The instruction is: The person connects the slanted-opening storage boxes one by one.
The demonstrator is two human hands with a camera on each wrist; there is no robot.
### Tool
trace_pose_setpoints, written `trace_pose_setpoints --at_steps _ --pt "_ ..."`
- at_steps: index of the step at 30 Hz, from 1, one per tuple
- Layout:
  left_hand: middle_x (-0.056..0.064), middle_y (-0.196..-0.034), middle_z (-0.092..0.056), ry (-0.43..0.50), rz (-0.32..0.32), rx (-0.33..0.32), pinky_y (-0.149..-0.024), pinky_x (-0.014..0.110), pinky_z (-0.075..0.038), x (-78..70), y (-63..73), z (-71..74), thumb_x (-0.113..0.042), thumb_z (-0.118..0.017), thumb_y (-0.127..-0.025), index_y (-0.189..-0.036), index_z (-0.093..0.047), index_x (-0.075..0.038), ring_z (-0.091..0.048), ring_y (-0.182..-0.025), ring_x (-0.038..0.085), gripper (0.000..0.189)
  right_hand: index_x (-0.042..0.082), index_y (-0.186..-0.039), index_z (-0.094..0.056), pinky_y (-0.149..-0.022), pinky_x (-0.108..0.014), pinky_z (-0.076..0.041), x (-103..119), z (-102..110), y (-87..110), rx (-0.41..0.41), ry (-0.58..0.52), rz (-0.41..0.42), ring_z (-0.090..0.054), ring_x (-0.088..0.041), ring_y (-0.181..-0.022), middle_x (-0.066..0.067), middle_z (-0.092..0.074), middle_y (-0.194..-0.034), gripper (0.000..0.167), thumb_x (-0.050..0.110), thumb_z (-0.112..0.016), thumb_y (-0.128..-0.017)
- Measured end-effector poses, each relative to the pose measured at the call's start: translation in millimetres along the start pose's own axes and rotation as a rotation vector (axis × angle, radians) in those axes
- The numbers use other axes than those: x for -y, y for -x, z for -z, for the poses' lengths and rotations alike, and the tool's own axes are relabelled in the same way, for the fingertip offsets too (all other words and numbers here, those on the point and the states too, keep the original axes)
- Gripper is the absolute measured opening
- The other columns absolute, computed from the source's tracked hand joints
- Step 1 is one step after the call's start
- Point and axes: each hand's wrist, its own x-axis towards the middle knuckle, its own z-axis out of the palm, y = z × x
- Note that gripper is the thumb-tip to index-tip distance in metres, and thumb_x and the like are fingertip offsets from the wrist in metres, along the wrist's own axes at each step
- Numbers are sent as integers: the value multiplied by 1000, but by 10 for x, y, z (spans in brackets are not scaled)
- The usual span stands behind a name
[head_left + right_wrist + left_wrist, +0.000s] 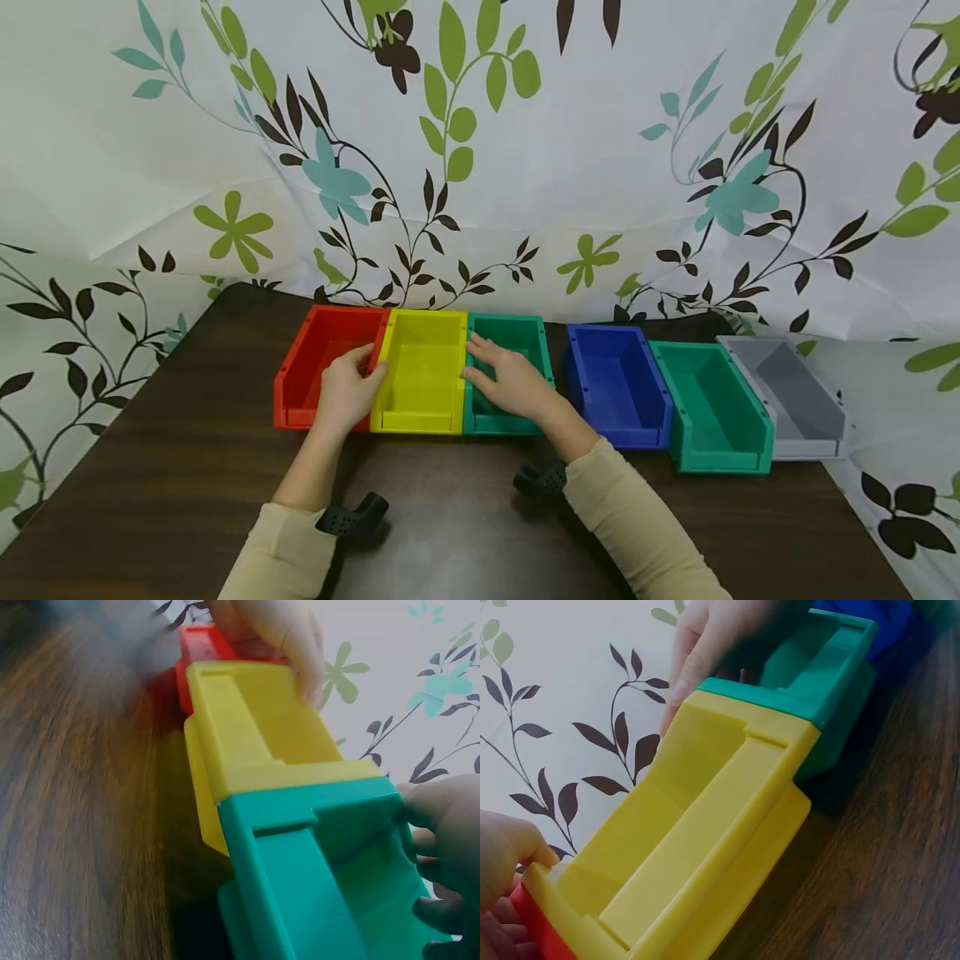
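My left hand (347,390) is at the wall where the red bin (288,402) meets the yellow bin (420,367). Its thumb lies over the yellow bin's left rim while the fingers reach down on the red side, so it pinches the adjoining walls. Over the green bin (501,423) is my right hand (513,382), fingers spread and fairly straight. Its fingertips touch near the wall shared with the yellow bin. In the right wrist view, some of its fingers (439,915) dip into the green bin. All three bins stand side by side, touching.
Right of a narrow gap stand a blue bin (618,383), a second green bin (712,408) and a grey bin (795,392), angled. The dark wooden table (442,508) extends in front. A leaf-patterned cloth (480,200) hangs close behind the row.
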Motion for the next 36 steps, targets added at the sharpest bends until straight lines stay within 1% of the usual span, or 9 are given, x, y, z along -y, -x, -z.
trace_pose_setpoints --at_steps 4,7,11,15,18,23,29,32,36 --pt "25 -127 -58 2 10 -29 -95 48 -49 1 16 -30 -20 -56 -92 -134 -48 5 -58 -112 37 50 12 -142 -43 -112 -49 -32 -51 8 97 -93 -56 -8 -33 -25 -140 -6 -36 -151 55 42 -48 -97" --pt "26 -126 -58 7 0 -57 -95 49 -49 -17 21 -23 -19 -54 -92 -133 -49 6 -59 -111 37 49 8 -140 -47 -108 -50 -37 -83 78 196 -197 -95 27 -39 -27 -136 -11 -43 -147 52 36 -51 -97" --pt "26 -126 -58 6 2 -76 -94 50 -49 -44 35 -21 -18 -53 -92 -133 -50 7 -59 -108 38 48 5 -136 -51 -103 -50 -42 -158 214 361 -319 -95 65 -46 -29 -131 -15 -49 -141 47 29 -55 -96" --pt "26 -124 -59 -3 14 -115 -92 50 -50 -37 44 -27 -18 -52 -91 -131 -51 7 -60 -103 38 47 4 -134 -53 -101 -51 -43 -301 376 542 -413 -76 43 -49 -32 -128 -16 -52 -138 45 26 -57 -95" --pt "27 -123 -60 -9 23 -141 -91 51 -50 -22 45 -8 -17 -51 -91 -130 -52 7 -60 -101 38 46 3 -136 -50 -102 -51 -42 -424 511 661 -440 -67 -41 -48 -33 -128 -17 -51 -139 48 28 -56 -95" --pt "28 -125 -58 -17 51 -159 -93 53 -48 -13 53 61 -16 -49 -91 -131 -51 8 -58 -104 40 46 -3 -139 -43 -99 -54 -43 -616 705 782 -396 35 -299 -53 -39 -120 -25 -52 -134 58 36 -50 -96" --pt "29 -130 -53 -13 113 -149 -97 54 -45 7 58 155 -16 -47 -92 -134 -48 7 -53 -109 41 48 -6 -142 -36 -99 -61 -39 -750 831 848 -338 136 -551 -42 -48 -127 -29 -38 -143 66 40 -46 -96" --pt "29 -130 -53 -18 126 -158 -97 54 -45 29 44 202 -15 -46 -92 -134 -48 7 -52 -108 41 48 -7 -142 -33 -97 -62 -40 -780 855 871 -326 128 -617 -42 -49 -125 -30 -36 -143 69 42 -45 -96" --pt "30 -131 -52 -20 153 -151 -98 54 -44 36 26 274 -15 -45 -92 -134 -47 8 -50 -108 41 48 -9 -141 -34 -96 -61 -42 -794 876 892 -358 102 -648 -45 -50 -122 -33 -40 -140 69 41 -45 -96"
